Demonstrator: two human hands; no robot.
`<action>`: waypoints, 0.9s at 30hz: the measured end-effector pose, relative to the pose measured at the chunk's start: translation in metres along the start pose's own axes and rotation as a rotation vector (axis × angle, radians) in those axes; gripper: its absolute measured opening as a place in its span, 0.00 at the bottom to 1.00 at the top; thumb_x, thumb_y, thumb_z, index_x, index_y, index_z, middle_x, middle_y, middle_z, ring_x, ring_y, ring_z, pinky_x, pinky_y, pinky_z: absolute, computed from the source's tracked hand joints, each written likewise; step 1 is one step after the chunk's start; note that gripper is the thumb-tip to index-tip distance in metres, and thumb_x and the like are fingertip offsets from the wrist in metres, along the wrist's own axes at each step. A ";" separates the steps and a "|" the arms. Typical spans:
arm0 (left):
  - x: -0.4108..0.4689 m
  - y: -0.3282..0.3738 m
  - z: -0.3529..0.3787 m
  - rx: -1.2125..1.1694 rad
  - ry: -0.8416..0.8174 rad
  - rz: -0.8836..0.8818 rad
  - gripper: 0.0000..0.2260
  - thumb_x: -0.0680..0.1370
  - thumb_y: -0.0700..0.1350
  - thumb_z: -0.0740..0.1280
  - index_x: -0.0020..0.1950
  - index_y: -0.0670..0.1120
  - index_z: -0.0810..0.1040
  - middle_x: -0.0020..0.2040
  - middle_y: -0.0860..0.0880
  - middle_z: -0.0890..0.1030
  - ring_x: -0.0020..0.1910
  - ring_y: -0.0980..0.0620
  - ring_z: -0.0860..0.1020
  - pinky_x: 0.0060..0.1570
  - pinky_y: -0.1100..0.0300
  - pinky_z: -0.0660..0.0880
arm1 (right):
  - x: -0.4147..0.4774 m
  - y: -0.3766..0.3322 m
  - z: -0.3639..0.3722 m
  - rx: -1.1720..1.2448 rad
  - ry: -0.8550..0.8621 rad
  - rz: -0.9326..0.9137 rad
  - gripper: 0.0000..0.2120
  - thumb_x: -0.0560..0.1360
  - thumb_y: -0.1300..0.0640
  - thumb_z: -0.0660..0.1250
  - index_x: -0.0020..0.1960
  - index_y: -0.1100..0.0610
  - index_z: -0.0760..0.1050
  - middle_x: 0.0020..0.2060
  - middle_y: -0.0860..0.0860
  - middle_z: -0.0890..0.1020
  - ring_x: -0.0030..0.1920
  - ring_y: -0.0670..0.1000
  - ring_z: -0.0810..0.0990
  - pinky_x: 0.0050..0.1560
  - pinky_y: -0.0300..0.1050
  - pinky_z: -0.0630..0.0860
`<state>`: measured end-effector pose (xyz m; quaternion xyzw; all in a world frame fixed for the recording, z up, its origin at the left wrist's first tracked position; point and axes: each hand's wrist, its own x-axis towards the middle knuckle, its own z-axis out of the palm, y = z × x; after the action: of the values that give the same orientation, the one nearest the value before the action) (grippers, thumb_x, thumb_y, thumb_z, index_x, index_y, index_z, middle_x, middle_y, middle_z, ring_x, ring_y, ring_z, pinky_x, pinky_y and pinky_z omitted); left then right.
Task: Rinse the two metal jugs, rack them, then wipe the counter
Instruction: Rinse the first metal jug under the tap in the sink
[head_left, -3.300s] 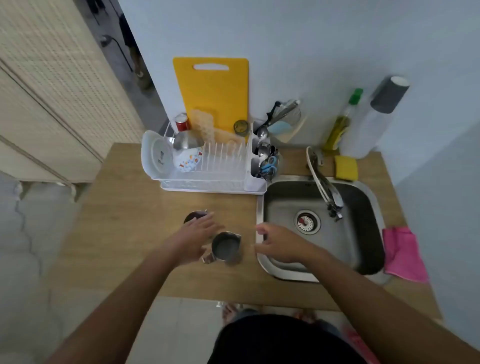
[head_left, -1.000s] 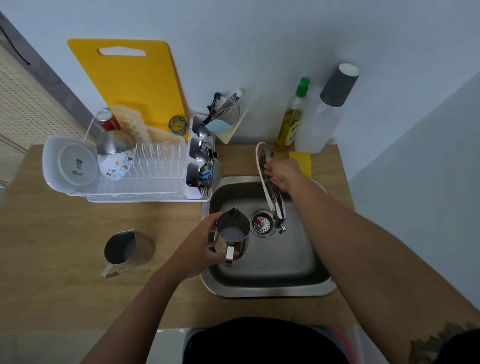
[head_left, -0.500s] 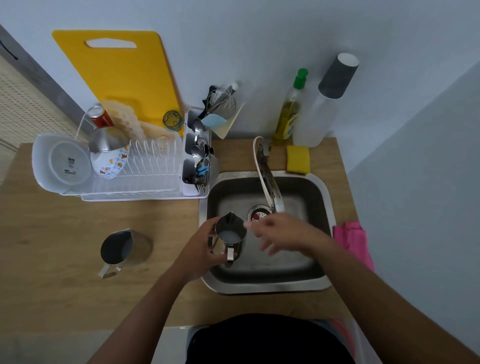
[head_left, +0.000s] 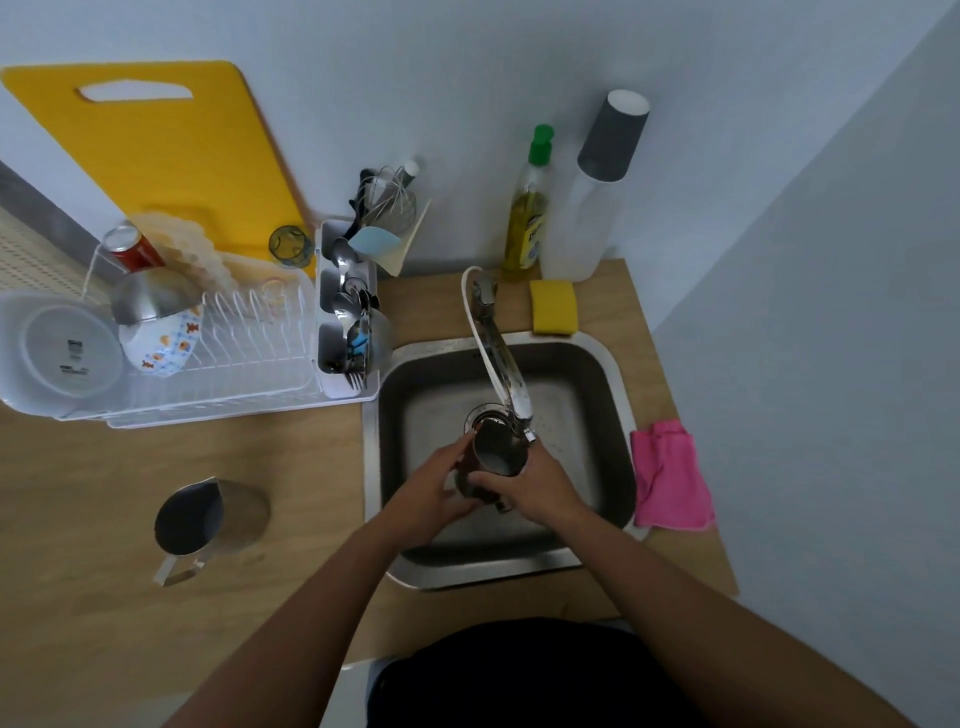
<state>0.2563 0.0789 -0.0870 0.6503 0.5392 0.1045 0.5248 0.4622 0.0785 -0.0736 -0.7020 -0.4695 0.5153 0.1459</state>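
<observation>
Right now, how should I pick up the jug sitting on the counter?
Grab the jug by its handle. It stands upright with the handle sticking out toward you and the spout pointing away, so come from the near side, probably with your left hand.

Pale blue-grey walls (head_left: 779, 260) meet in a corner behind a wooden worktop (head_left: 78, 467).

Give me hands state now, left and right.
Left hand: closed on the metal jug over the sink.
Right hand: closed on the same jug.
</observation>
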 end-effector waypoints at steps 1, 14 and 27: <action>0.001 0.002 -0.001 -0.012 -0.012 -0.004 0.42 0.81 0.46 0.78 0.86 0.67 0.58 0.84 0.54 0.69 0.80 0.56 0.69 0.75 0.52 0.77 | 0.003 0.003 -0.004 0.000 0.014 -0.001 0.43 0.71 0.43 0.87 0.79 0.50 0.71 0.71 0.49 0.82 0.69 0.51 0.80 0.56 0.33 0.74; -0.004 -0.007 -0.005 -0.008 -0.026 -0.022 0.37 0.85 0.46 0.73 0.89 0.63 0.60 0.87 0.60 0.65 0.86 0.53 0.65 0.76 0.50 0.78 | 0.015 0.007 -0.026 -0.111 0.010 -0.079 0.45 0.70 0.43 0.87 0.82 0.50 0.71 0.72 0.51 0.81 0.63 0.52 0.80 0.53 0.46 0.88; -0.018 -0.028 -0.008 -0.017 -0.015 -0.131 0.41 0.83 0.46 0.76 0.89 0.62 0.57 0.86 0.58 0.69 0.85 0.51 0.68 0.76 0.50 0.77 | 0.010 0.014 -0.010 -0.095 -0.086 -0.020 0.42 0.72 0.42 0.86 0.79 0.53 0.73 0.70 0.49 0.81 0.67 0.53 0.80 0.64 0.45 0.78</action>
<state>0.2269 0.0653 -0.0980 0.6100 0.5758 0.0699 0.5399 0.4781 0.0817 -0.0847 -0.6804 -0.5063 0.5208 0.0974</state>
